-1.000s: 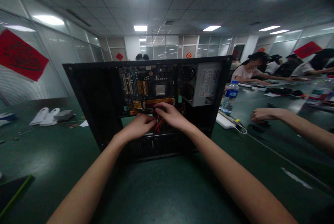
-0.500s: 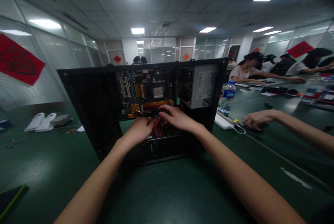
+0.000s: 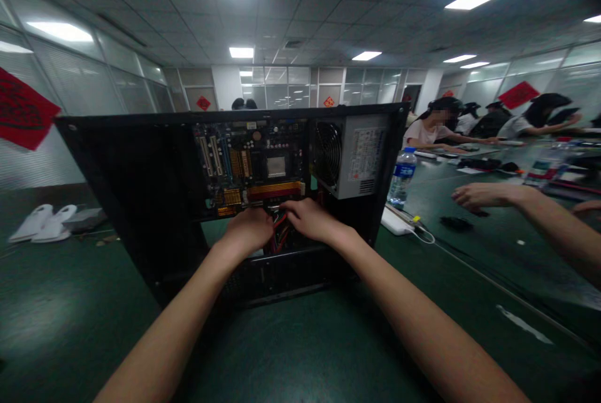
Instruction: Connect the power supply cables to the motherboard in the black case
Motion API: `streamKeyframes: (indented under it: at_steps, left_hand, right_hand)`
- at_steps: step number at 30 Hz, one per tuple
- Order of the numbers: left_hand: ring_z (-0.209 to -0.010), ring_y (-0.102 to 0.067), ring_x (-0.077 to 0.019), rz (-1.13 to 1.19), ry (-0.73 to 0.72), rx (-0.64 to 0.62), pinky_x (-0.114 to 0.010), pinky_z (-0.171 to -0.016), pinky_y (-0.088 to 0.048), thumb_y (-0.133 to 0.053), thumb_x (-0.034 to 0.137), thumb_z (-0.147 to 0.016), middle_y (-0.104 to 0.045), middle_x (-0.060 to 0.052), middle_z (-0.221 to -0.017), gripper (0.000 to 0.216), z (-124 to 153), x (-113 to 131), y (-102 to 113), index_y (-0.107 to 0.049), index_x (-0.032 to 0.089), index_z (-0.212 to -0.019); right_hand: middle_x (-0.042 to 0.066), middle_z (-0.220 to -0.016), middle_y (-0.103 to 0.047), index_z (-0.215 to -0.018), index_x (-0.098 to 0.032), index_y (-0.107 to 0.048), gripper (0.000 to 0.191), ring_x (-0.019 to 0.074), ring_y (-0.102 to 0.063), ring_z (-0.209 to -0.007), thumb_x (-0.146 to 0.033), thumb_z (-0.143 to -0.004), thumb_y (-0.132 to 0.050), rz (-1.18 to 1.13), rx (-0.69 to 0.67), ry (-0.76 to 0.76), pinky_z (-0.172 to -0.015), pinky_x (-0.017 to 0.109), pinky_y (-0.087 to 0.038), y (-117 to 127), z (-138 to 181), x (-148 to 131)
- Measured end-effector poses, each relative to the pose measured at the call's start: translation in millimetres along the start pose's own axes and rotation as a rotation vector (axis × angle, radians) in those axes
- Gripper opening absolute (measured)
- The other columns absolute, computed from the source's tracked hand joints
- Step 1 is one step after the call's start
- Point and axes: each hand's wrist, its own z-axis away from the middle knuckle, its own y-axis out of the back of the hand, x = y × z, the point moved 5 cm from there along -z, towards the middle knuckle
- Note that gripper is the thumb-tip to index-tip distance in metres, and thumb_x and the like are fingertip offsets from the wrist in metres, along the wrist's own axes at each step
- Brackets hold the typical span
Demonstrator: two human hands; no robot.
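An open black computer case stands on the green table. Inside it I see a motherboard, with a silver square at its processor area, and a grey power supply with a fan at the upper right. Red and dark power cables hang below the board's lower edge. My left hand is closed at the left of these cables, its fingertips hidden. From the right, my right hand reaches in with thumb and fingers bent together at the top of the bundle. What exactly its fingertips pinch is hidden.
A water bottle and a white device with a cable stand just right of the case. Another person's hand hovers above a dark object. White slippers lie at the left; several people sit farther right.
My view has shifted, so the case appears farther left. My right hand's fingers have drawn in closer over the cables. The other person's hand has risen off the table.
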Motion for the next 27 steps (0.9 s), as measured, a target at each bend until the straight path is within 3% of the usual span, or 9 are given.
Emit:
streamKeyframes:
  at_steps: [14, 27]
  left_hand:
    - [-0.104, -0.074, -0.0356, -0.003, -0.003, -0.019, -0.041, -0.082, -0.053, -0.034, 0.032, -0.098, -0.076, -0.022, -0.113, 0.045, -3, 2, -9, -0.076, 0.015, -0.105]
    - [-0.109, -0.073, -0.0365, -0.065, 0.057, -0.025, -0.04, -0.086, -0.055, -0.037, 0.028, -0.1, -0.075, -0.026, -0.119, 0.046, -4, 14, 7, -0.077, 0.01, -0.113]
  right_hand:
    - [0.01, -0.127, -0.075, -0.127, -0.019, -0.074, 0.036, 0.0218, -0.069, -0.121, -0.015, -0.101, -0.05, 0.052, -0.015, -0.002, -0.107, 0.031, -0.048, 3, 2, -3]
    - [0.011, -0.127, -0.075, -0.125, -0.018, -0.075, 0.037, 0.0224, -0.069, -0.122, -0.013, -0.099, -0.049, 0.079, 0.006, -0.008, -0.106, 0.03, -0.048, 6, 4, -6]
